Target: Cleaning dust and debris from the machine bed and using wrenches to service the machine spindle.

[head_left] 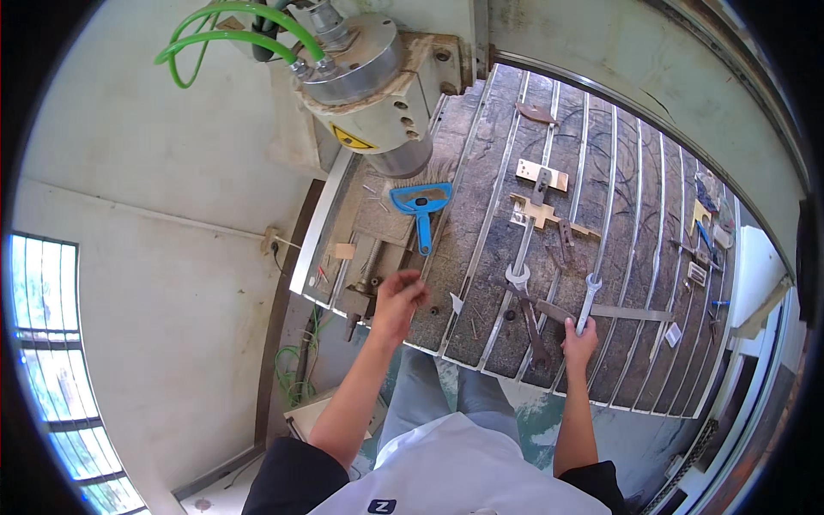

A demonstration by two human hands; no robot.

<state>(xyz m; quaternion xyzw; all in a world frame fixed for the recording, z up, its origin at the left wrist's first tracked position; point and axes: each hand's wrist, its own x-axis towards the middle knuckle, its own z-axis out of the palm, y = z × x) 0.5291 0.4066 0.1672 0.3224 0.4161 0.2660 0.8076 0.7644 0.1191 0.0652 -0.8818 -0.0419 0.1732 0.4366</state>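
My right hand (579, 336) grips the lower end of a silver open-ended wrench (588, 298) whose jaw points away from me, over the slotted metal machine table (481, 154). My left hand (398, 300) hovers above the table's near left part with its fingers loosely curled and nothing in it. Between my hands lie a second silver wrench (519, 266) and a dark rusty wrench (534, 330). A blue-handled brush (421, 204) lies farther back, beyond my left hand.
A grey machine spindle head (369, 86) with green hoses (225, 33) hangs over the table's far left. Wooden blocks and metal clamps (541, 193) sit mid-table, a flat steel bar (622, 313) to the right, small tools (704, 227) at the far right. A window (60, 360) is at left.
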